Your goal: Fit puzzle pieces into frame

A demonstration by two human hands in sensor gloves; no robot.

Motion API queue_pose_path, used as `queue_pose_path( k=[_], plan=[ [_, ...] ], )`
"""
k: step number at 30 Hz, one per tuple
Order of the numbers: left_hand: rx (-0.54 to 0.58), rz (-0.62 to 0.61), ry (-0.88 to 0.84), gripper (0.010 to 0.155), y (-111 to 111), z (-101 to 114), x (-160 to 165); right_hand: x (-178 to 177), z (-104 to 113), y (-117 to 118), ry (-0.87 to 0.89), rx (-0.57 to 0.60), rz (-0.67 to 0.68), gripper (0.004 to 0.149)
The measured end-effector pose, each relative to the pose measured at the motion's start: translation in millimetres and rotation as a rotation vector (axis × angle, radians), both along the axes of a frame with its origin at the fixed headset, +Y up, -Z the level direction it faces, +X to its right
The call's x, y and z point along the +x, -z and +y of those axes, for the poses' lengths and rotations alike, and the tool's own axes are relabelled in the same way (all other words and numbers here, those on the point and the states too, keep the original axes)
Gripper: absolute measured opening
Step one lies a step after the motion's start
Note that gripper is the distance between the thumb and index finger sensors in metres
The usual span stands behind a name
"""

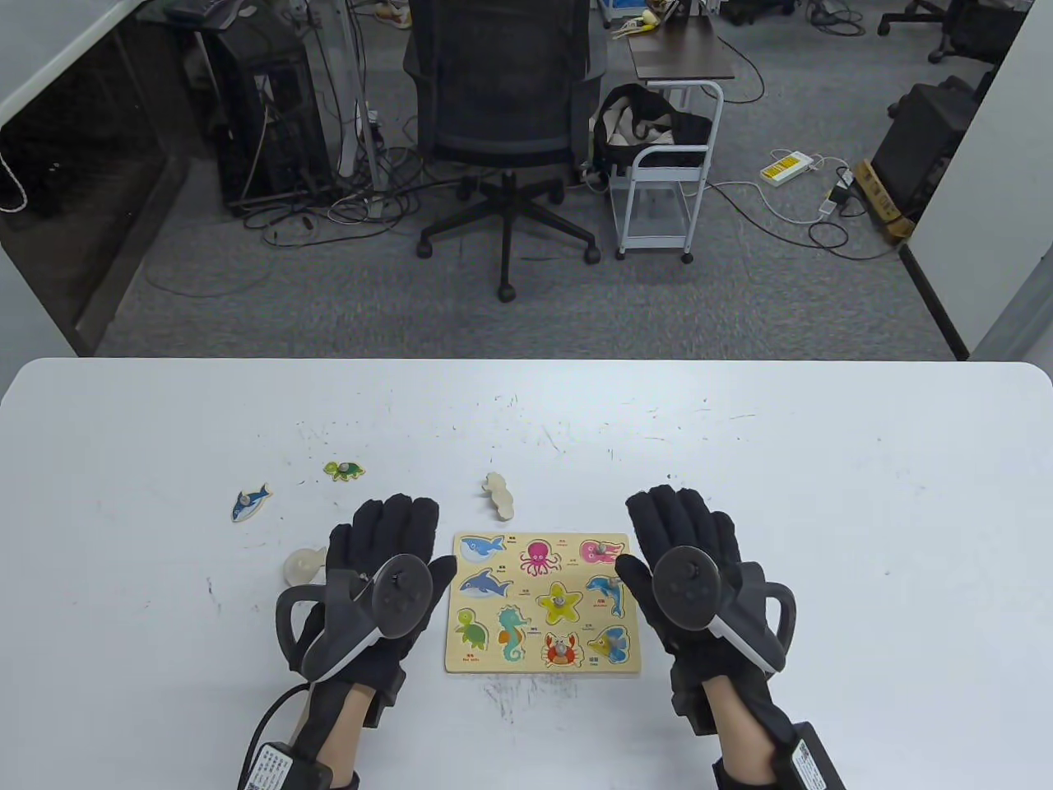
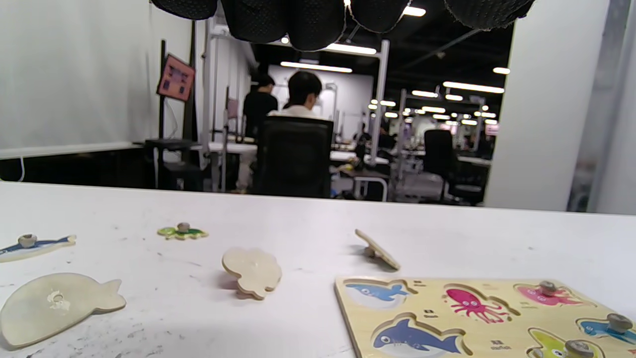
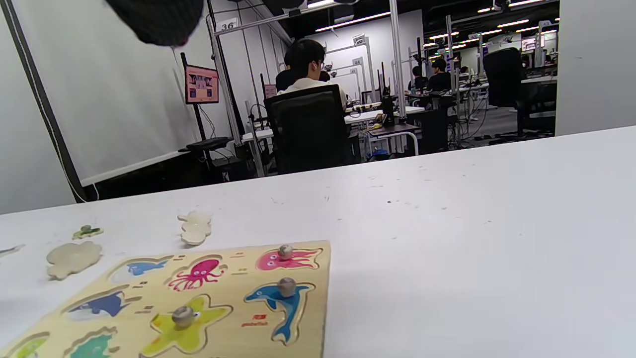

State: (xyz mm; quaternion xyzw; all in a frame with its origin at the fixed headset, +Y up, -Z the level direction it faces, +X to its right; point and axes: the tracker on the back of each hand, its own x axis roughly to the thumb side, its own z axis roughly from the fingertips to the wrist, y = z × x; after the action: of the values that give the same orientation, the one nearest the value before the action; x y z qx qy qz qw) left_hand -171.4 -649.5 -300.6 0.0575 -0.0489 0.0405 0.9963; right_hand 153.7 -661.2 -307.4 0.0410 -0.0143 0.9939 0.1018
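Both hands, left (image 1: pixel 387 568) and right (image 1: pixel 683 559), rest flat, grip released, flanking the frame (image 1: pixel 543 605); next, fetching a loose shark piece (image 1: pixel 250 501).

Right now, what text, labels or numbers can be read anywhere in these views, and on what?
"36": white sign on a background post, right wrist view.
Captions on the puzzle frame: too small to read.
Wall monitor: blurred.
Label on left hand's wrist unit: unreadable.

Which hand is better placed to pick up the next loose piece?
Left, probably. The loose pieces, such as the shark and turtle, lie left of the frame, near the left hand. The right hand lies beyond the frame's right edge, with no loose piece visible near it.
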Motion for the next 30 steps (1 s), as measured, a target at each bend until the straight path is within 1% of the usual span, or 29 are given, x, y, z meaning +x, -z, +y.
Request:
queue_pose_path(
  k=[3, 7, 11, 15, 19, 23, 25, 30],
  plan=[
    [0.008, -0.003, -0.018, 0.073, 0, -1, 1, 3, -1, 0, -0.030, -0.028, -0.015, 0.074],
    [0.003, -0.014, -0.026, 0.073, 1, -4, 6, 7, -1, -2, -0.023, -0.045, -0.011, 0.074],
    [0.008, -0.003, -0.046, 0.074, 3, -5, 10, 11, 2, -6, -0.008, -0.040, -0.003, 0.074],
    [-0.041, 0.008, -0.033, 0.075, 12, -5, 21, 14, 6, -9, 0.006, -0.029, 0.006, 0.074],
    [-0.075, 0.020, 0.010, 0.075, 28, -1, 34, 14, 8, -10, 0.018, -0.022, 0.016, 0.074],
    [-0.130, 0.031, 0.029, 0.075, 51, 1, 48, 13, 7, -9, 0.020, -0.020, 0.026, 0.073],
    [-0.176, 0.048, 0.038, 0.075, 70, -1, 55, 13, 7, -10, 0.022, -0.019, 0.029, 0.073],
    [-0.263, 0.087, 0.086, 0.076, 106, -12, 72, 14, 7, -11, 0.019, -0.019, 0.025, 0.072]
  ],
)
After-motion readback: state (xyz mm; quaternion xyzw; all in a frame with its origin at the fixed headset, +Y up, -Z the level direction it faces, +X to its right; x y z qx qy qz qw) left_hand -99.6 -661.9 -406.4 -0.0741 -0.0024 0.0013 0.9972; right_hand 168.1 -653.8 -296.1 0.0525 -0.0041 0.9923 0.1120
